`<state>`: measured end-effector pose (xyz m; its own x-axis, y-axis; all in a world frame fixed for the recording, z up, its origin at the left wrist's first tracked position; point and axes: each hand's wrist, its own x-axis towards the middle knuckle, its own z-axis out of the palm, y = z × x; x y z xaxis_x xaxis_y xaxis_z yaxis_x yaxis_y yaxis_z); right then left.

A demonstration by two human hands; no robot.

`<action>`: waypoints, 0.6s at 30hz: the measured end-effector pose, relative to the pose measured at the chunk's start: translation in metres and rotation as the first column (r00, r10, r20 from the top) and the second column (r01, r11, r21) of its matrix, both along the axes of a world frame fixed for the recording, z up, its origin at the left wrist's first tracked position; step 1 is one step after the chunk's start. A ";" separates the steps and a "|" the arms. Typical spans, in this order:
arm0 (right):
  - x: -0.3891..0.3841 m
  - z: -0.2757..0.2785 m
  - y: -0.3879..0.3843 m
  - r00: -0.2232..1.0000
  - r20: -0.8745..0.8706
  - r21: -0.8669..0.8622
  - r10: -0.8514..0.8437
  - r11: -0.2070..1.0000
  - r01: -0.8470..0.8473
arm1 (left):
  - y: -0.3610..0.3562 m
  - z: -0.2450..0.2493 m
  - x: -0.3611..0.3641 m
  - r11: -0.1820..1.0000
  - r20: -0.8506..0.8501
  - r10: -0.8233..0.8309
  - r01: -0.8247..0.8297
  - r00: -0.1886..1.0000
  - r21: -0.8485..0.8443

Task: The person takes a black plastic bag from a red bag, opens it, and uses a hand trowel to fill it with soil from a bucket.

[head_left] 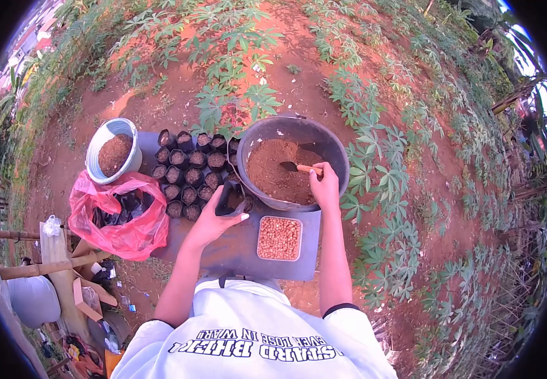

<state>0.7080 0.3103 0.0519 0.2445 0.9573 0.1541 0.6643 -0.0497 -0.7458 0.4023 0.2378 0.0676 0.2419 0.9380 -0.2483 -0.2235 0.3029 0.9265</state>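
Observation:
My right hand [325,186] is closed round the wooden handle of a small trowel [309,168]. The trowel's dark blade rests on brown soil [273,165] inside a large black bucket [243,151]. My left hand [210,222] grips a black seedling bag [228,199], its mouth held open beside the bucket's near left rim. To the left of that hand stand rows of small black bags [194,159] filled with soil. A clear square tub of corn kernels [279,238] sits on the table between my forearms.
A grey table [298,268] carries these things. At its left are a pale bucket [135,161] with brown material inside and a pink plastic bag [131,239] holding black plastic. Leafy plants [374,161] grow around on reddish ground. Bamboo poles [52,266] and a cardboard box [88,298] lie lower left.

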 end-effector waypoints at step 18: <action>-0.003 -0.017 0.010 0.948 0.286 -0.227 -0.137 0.952 0.206 | 0.022 -0.002 -0.042 0.985 0.017 -0.173 0.173 0.985 0.008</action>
